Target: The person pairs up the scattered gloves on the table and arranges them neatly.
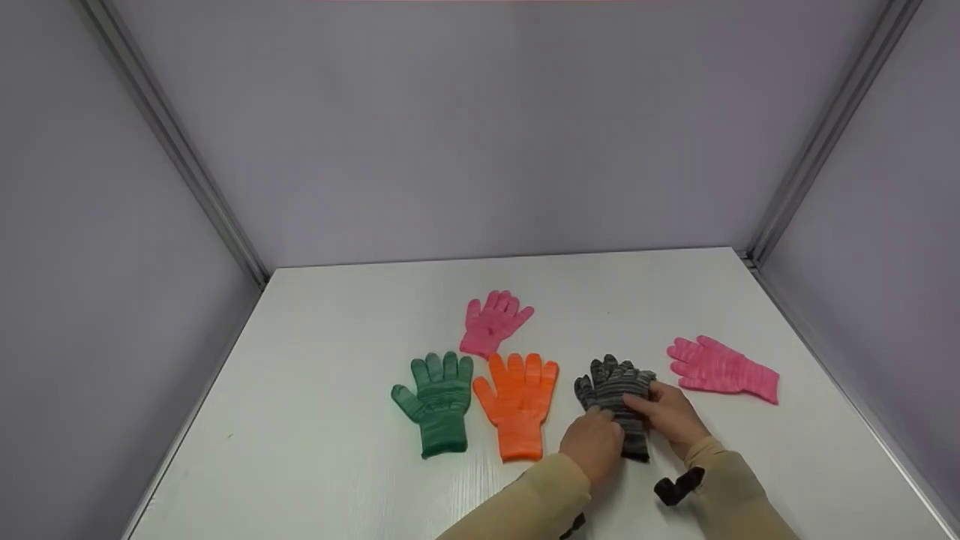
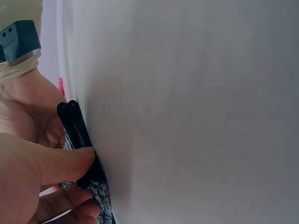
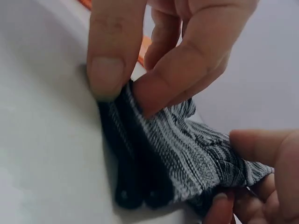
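A black-and-grey knit glove (image 1: 609, 390) lies on the white table with its fingers pointing away and its cuff towards me. My left hand (image 1: 595, 444) pinches the dark cuff (image 3: 135, 154) between thumb and fingers, as both wrist views show. Across the glove's right side, my right hand (image 1: 673, 415) grips the knit, its thumb on top and its fingers underneath. Just left of these hands is an orange glove (image 1: 517, 401), laid flat. A pink glove (image 1: 724, 367) lies to the right of the right hand, its cuff pointing right.
Beside the orange glove, a green glove (image 1: 441, 409) lies flat on the table (image 1: 315, 375). Another pink glove (image 1: 491, 324) sits behind them. Grey panels (image 1: 495, 135) stand around the table's back and sides.
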A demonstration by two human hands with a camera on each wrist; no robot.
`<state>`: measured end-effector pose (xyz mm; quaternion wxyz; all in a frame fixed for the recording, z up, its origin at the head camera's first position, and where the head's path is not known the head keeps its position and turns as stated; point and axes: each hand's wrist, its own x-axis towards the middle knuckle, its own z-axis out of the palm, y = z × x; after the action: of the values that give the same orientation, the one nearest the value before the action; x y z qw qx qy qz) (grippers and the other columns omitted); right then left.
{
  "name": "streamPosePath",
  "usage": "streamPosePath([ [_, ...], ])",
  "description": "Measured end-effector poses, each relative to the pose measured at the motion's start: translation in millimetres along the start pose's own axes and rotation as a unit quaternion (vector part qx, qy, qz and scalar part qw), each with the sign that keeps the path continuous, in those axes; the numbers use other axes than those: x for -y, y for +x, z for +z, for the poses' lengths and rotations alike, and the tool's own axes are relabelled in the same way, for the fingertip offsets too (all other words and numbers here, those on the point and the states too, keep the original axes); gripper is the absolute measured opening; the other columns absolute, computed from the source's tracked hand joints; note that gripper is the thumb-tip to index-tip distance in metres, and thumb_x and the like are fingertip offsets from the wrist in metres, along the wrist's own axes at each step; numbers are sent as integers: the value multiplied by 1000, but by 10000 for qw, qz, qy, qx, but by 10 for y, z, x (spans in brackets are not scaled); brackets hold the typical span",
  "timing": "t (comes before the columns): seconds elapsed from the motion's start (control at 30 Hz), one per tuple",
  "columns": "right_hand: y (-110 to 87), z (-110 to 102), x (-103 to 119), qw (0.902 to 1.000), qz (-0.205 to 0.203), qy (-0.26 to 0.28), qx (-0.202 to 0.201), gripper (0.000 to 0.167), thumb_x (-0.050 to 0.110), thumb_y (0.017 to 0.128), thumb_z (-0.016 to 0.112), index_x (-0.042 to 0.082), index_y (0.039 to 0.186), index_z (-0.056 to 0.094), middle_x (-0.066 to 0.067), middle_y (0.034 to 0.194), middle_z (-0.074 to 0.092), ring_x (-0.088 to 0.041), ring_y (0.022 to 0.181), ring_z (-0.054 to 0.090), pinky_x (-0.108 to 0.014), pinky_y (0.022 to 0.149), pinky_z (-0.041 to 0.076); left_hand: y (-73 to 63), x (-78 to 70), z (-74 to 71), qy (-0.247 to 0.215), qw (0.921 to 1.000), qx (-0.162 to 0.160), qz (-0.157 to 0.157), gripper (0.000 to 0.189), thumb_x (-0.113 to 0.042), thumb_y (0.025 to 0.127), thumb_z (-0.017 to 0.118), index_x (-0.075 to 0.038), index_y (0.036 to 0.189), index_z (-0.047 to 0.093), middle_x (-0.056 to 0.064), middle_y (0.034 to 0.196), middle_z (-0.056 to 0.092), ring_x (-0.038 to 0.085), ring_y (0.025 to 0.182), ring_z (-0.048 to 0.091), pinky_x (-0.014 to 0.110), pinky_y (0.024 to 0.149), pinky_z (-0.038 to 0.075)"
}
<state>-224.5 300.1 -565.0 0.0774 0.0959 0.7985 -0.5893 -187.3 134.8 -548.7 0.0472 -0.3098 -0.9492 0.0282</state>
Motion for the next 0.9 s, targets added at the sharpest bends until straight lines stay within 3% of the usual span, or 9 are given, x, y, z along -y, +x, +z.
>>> streamPosePath([
  [0.17,14,-15,-60,9995,-223,-172,167,41,16,91,65,-4,124,52,-12,117,61,-18,102,57,-26,84,46,-4,1,23,-41,10000,0,-1,14,-22,95,59,-20,94,73,-8,97,63,10,90,58,24,77,51],
  [0.33,-3,-44,-80,9973,-306,310,584,47,11,95,57,-5,137,40,-17,128,56,-22,112,55,-25,88,46,6,-17,30,188,9998,-48,38,14,-23,95,60,-22,94,74,-9,96,63,9,90,55,23,76,50],
  [0.53,-21,-36,-71,9951,-266,517,804,46,12,97,54,-5,138,39,-17,129,56,-21,111,57,-26,88,48,1,-26,34,349,9989,-269,138,13,-23,92,62,-22,89,75,-9,88,63,9,81,53,23,70,49],
  [0.7,-17,11,-52,9980,-348,-261,462,42,17,97,55,-6,131,45,-17,125,57,-25,113,54,-33,95,42,0,-26,27,154,9996,-160,193,14,-22,92,62,-22,88,75,-9,86,63,9,78,54,24,69,50],
  [0.9,3,55,-22,9920,-453,-1159,224,53,33,97,55,-7,130,44,-23,129,52,-36,123,46,-48,104,34,4,-22,25,178,9996,-3,227,14,-24,93,61,-23,91,75,-8,85,63,10,76,55,25,67,50],
])
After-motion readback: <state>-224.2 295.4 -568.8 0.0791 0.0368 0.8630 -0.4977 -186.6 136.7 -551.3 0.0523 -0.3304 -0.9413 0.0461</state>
